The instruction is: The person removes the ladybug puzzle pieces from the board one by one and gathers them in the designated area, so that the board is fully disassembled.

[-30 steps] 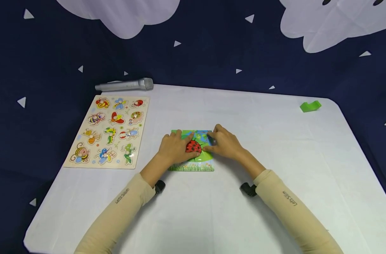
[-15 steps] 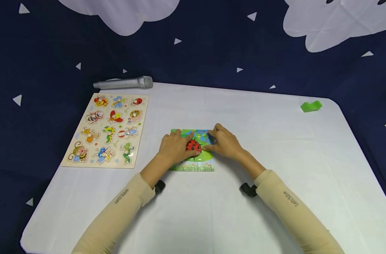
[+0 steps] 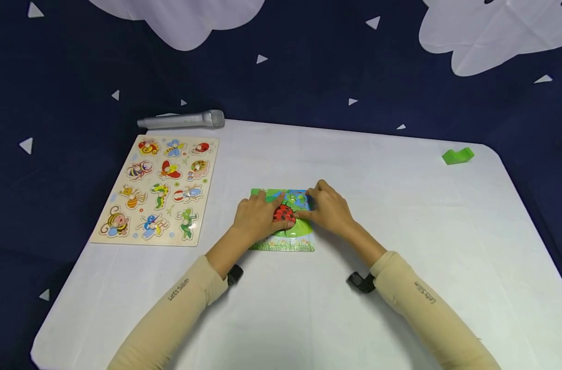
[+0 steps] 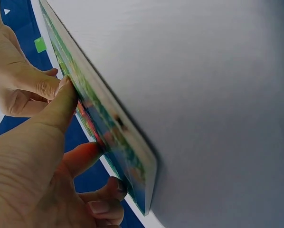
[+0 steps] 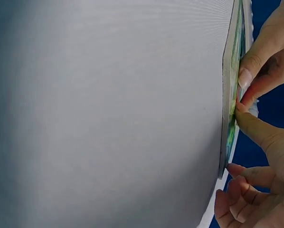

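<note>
A small square jigsaw puzzle, with a red ladybug on green grass and blue sky, lies flat on the white table. My left hand rests over its left side, thumb and index finger spread apart and pressing on the picture. From the right, my right hand touches it, thumb on the ladybug's right side and index fingertip at the far right corner. In the left wrist view the puzzle's pale edge runs along the table. Both thumbs meet the puzzle's surface in the right wrist view. The hands hide parts of the picture.
A wooden knob puzzle board with several insect pieces lies on the left. Behind it a silver microphone lies along the table's far edge. A green notched block sits at the far right. A dark blue curtain hangs behind the table.
My right thumb and index finger have shifted slightly on the puzzle. My left hand keeps its place on it. The whole view has drifted a little.
</note>
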The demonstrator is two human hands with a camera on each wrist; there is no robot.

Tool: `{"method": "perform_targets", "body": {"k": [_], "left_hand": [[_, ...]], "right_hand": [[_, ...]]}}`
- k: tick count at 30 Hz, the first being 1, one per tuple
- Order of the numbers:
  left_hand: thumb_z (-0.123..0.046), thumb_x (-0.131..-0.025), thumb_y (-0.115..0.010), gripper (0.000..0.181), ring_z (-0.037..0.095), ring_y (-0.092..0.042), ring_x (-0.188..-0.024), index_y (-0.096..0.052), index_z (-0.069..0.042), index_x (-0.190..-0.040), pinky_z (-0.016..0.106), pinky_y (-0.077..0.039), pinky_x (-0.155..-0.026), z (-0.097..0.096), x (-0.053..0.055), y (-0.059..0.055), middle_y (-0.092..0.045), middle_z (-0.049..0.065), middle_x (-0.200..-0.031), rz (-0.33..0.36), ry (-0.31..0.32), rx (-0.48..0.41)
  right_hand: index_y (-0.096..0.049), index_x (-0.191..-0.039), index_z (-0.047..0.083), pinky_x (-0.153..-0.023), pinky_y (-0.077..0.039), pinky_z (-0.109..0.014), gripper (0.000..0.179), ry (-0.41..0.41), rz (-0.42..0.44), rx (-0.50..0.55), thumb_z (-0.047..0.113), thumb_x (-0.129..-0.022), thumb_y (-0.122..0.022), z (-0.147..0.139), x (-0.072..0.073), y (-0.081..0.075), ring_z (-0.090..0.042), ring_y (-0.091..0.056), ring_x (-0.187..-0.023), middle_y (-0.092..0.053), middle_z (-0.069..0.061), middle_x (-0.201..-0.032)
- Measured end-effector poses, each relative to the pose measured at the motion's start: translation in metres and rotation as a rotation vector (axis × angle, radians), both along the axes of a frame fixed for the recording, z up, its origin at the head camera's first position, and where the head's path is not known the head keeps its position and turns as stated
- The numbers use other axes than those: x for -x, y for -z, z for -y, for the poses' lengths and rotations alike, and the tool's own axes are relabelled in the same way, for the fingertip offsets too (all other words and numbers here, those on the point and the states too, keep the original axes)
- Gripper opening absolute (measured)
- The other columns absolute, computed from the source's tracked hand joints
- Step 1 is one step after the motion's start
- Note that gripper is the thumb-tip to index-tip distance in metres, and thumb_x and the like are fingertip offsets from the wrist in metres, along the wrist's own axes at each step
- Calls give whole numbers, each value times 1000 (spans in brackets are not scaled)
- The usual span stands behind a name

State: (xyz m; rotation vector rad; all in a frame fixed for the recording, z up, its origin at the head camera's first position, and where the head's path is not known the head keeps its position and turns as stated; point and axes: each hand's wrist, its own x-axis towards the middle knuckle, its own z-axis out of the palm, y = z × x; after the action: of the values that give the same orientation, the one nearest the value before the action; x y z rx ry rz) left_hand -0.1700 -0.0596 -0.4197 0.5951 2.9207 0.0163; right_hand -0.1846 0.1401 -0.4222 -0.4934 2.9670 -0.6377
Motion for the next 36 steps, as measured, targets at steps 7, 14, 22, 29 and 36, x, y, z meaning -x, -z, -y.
{"method": "perform_targets", "body": {"k": [7,14,22,29,36], "left_hand": [[-77,-86,-48,85,35,-64,-105,-36,-28,-154,42,-54,-77,0,0,0,-55,25,-136,4,0,13],[-77,-86,-48,85,37,-64,-106,-36,-27,-154,43,-54,-78,-4,-1,-2,-54,26,-137,-7,13,16],[-77,-87,-47,85,38,-63,-110,-35,-28,-155,44,-55,-79,-7,0,-3,-51,27,-140,-1,27,10],[-76,-88,-48,84,36,-62,-106,-32,-30,-156,40,-53,-72,-4,0,-1,-51,26,-139,37,3,-8],[-74,-88,-50,83,34,-62,-98,-33,-29,-156,39,-51,-68,1,-3,-1,-54,24,-132,47,-5,-32]], "right_hand": [[-61,-129,-8,-70,-50,-38,75,14,-12,5,42,-78,-84,1,-1,-1,-21,-50,-83,-53,-12,-101],[-60,-131,-7,-70,-52,-41,74,41,9,-28,43,-81,-81,-1,-6,-2,-23,-52,-83,-53,-14,-104],[-66,-123,-7,-68,-49,-38,65,34,-12,38,39,-80,-83,-13,-3,-6,-22,-51,-78,-55,-14,-99],[-69,-118,-1,-70,-40,-35,57,76,-35,94,34,-76,-85,-70,-3,-22,-23,-47,-80,-52,-11,-94],[-68,-118,-2,-65,-33,-34,53,134,-28,39,30,-79,-84,-161,-22,-23,-21,-41,-76,-48,-10,-88]]}}
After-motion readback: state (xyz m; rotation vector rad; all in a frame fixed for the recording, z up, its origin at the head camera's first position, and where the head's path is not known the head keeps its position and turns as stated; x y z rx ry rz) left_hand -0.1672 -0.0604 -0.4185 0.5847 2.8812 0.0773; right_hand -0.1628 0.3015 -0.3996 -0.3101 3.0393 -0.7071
